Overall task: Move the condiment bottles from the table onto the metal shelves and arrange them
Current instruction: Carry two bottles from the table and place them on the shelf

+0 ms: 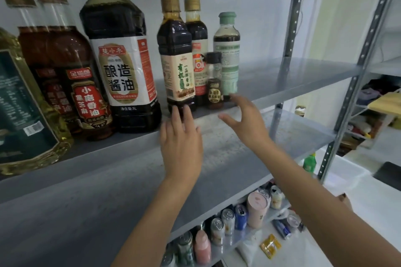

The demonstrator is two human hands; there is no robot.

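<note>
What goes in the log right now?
left hand: open, at soy bottle base | right hand: open, near small bottle | holding: nothing

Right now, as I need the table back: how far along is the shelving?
Done: a row of bottles stands on the shelf. In hand: the left hand touches the tan-labelled bottle low down; the right hand hovers open beside the small bottle. Left: unclear, table unseen.

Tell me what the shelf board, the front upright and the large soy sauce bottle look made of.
The shelf board looks like grey painted sheet metal, dull sheen, thin flat edge. The front upright seems grey metal angle with rows of punched holes. The large soy sauce bottle is clear, likely plastic: moulded shoulders, dark liquid showing through, glossy printed label, tan cap.
</note>
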